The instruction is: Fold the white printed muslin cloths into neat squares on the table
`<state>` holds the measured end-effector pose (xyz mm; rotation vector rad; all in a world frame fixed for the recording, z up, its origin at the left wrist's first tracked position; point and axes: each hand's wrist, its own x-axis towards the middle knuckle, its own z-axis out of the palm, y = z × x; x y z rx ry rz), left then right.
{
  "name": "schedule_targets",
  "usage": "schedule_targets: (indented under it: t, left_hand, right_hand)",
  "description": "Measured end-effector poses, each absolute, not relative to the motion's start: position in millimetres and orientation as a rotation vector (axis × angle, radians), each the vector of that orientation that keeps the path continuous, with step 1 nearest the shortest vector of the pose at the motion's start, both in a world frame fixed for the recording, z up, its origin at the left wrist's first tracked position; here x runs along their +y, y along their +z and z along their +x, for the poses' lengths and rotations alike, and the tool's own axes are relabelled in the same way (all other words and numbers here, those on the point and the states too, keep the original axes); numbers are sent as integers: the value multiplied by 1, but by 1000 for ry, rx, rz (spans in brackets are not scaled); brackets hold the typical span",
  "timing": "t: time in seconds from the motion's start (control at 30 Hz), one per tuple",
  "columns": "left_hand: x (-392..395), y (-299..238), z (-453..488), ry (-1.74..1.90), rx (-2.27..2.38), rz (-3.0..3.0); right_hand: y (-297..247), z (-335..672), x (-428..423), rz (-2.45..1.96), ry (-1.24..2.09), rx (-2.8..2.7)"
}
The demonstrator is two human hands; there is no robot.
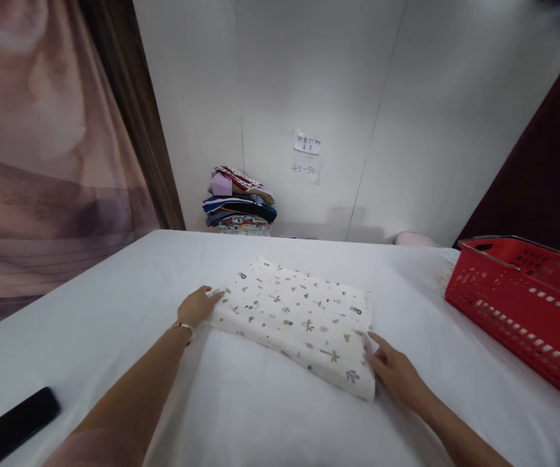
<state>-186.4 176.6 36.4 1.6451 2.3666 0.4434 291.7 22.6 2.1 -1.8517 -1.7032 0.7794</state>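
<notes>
A white cloth [294, 318] with small printed plants and animals lies folded in a rough rectangle on the white table. At its left edge, my left hand [198, 306] pinches the fabric between thumb and fingers; a bracelet circles that wrist. My right hand [396, 370] is at the right edge, its fingers closed about the cloth's side, with the fingertips partly hidden by the fabric. The near edge of the cloth shows a rounded fold, and its near right corner sticks out toward me.
A red plastic basket [518, 305] stands on the table's right side. A black phone-like object [14, 425] lies at the lower left. Beyond the far edge rises a stack of folded fabrics [241, 204]. Paper notes [306, 170] hang on the wall; a pink curtain [50, 162] hangs left.
</notes>
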Motion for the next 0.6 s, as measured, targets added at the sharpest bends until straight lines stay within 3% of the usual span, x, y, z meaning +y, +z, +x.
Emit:
schedule_targets:
  t: [0.23,0.43,0.6]
  left_hand:
    - [150,32,-176,412,2366,1580]
    - [172,41,-175,428,2374,1752]
    - [219,55,-189,543,2476,1780]
  right_hand:
    - [18,321,116,-1887,139,-1904]
    - [28,303,184,-2159,254,-2151]
    - [25,295,167,-2176,403,-2203]
